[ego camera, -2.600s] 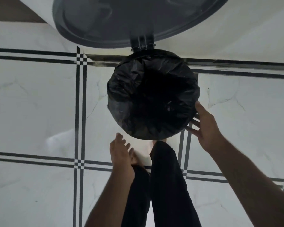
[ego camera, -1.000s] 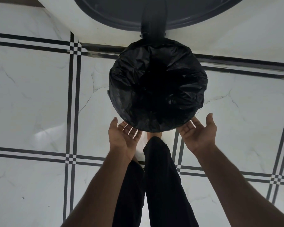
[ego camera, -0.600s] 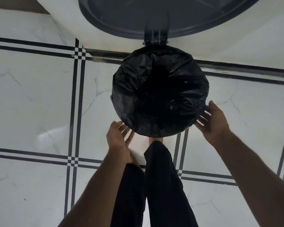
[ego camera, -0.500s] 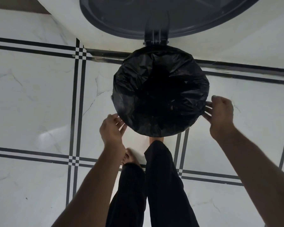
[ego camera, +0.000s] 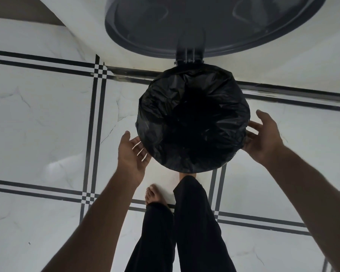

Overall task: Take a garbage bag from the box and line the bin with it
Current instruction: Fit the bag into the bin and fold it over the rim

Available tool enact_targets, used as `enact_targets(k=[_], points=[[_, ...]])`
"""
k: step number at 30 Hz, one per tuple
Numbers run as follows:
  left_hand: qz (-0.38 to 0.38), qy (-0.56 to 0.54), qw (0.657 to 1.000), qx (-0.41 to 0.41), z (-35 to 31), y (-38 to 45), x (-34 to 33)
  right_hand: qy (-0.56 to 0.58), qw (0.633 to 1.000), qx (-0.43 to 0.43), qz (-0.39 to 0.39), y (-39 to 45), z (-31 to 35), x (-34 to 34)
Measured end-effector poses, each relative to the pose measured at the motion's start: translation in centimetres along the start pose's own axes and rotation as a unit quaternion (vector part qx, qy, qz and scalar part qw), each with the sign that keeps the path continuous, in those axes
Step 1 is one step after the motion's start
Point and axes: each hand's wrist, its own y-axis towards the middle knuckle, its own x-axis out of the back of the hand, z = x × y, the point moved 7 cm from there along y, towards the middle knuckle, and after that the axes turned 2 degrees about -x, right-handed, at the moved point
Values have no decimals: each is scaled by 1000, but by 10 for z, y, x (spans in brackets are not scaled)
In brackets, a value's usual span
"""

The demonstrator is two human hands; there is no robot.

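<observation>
Black bag (ego camera: 192,118) lines the bin, folded over its rim; lid (ego camera: 210,22) up behind it. Left hand (ego camera: 133,154) and right hand (ego camera: 263,138) flank the bin, fingers spread, gripping nothing.

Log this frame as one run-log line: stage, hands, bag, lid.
stage: bag fitted over bin rim | left hand: open, at lower-left side | right hand: open, at right side | garbage bag: black, covers rim | lid: up
</observation>
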Motion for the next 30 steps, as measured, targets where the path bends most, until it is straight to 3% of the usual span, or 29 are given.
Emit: enact_targets(k=[3, 5, 7, 8, 9, 11, 14, 18, 21, 25, 30], points=[[-9, -27, 999, 14, -3, 11, -2, -97, 995, 12, -31, 2, 9, 3], [-75, 19, 997, -11, -8, 21, 9, -228, 961, 117, -105, -1, 29, 5], [-177, 172, 958, -145, -31, 24, 22, -297, 907, 262, -143, -11, 54, -6], [-199, 244, 912, -262, -49, 14, 16, -312, 890, 307, -125, -16, 62, -17], [-179, 294, 863, -370, -64, 2, 1, -323, 883, 330, -87, -18, 66, -31], [-54, 364, 798, -478, -80, -15, -42, -373, 867, 332, -17, -13, 69, -55], [35, 470, 741, -479, -97, -12, -91, -453, 812, 369, 7, -4, 77, -77], [43, 486, 773, -406, -114, 12, -107, -401, 838, 370, -6, 11, 87, -76], [74, 524, 764, -368, -118, 32, -111, -434, 837, 332, -5, 18, 91, -80], [86, 493, 807, -313, -120, 48, -113, -431, 837, 336, 17, 13, 94, -102], [46, 502, 745, -436, -132, 33, -129, -427, 832, 352, 41, 9, 90, -131]])
